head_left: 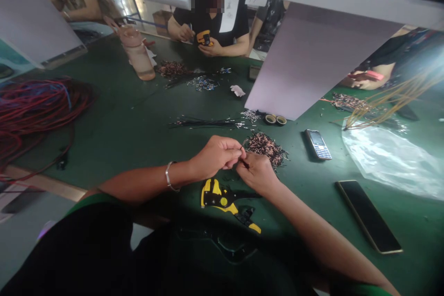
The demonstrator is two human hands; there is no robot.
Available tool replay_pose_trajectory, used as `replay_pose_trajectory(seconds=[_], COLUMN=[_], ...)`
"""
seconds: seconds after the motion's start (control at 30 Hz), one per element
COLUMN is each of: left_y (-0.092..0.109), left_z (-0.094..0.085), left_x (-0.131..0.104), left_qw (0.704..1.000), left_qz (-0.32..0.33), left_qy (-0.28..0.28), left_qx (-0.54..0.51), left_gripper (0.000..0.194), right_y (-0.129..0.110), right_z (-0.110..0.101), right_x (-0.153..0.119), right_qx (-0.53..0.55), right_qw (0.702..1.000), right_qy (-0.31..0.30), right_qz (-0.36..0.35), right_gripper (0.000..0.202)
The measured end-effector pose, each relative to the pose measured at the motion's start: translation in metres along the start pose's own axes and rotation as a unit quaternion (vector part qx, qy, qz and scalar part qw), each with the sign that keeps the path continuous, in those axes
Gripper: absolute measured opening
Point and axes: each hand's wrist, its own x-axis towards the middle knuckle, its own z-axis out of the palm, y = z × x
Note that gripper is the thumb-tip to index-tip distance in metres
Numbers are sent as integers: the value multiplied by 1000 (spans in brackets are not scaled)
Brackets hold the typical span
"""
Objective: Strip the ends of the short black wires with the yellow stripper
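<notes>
My left hand [217, 156] and my right hand [255, 172] meet above the green table [132, 125], both pinching a thin dark wire [244, 163] between their fingertips. A metal bracelet circles my left wrist. A pile of small copper-coloured terminals [267, 145] lies just beyond my right hand. A yellow and black wire stripper [225, 201] rests on the table below my hands. A bundle of black wires [204, 123] lies further out.
A keypad phone [318, 144] and a smartphone [368, 216] lie to the right, beside a clear plastic bag [388, 157]. Red cable coils [31, 111] fill the left. A pink bottle [138, 53] stands far left. A person opposite holds a yellow tool [204, 38].
</notes>
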Motion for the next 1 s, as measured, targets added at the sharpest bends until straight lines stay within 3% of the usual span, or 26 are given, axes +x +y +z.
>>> replay_pose_trajectory(seconds=[0.13,0.23,0.33,0.53,0.67,0.83,1.0], left_y=[11,20,22,20,23,24,20], left_z=[0,-4,-11,-22,-21,-20,-18], left_x=[-6,-4,6,18,16,12,12], left_qw=[999,1000,996,990,990,990,989], left_qz=[-32,7,-5,14,21,32,26], left_qy=[-7,19,31,64,71,62,44], left_qx=[-11,1,-78,-128,-123,-125,-136], left_gripper=[16,15,16,15,15,14,12], right_y=[17,26,25,0,-25,-30,-27], right_z=[-12,-27,-31,-8,-4,-7,-9], right_x=[0,-3,-4,-5,-6,-4,1], right_qx=[-45,-13,12,99,210,280,380], right_qw=[997,996,996,994,977,943,890], right_qy=[24,45,49,20,-34,-5,-7], right_qz=[60,70,74,50,25,180,254], right_gripper=[24,21,18,20,31,11,18])
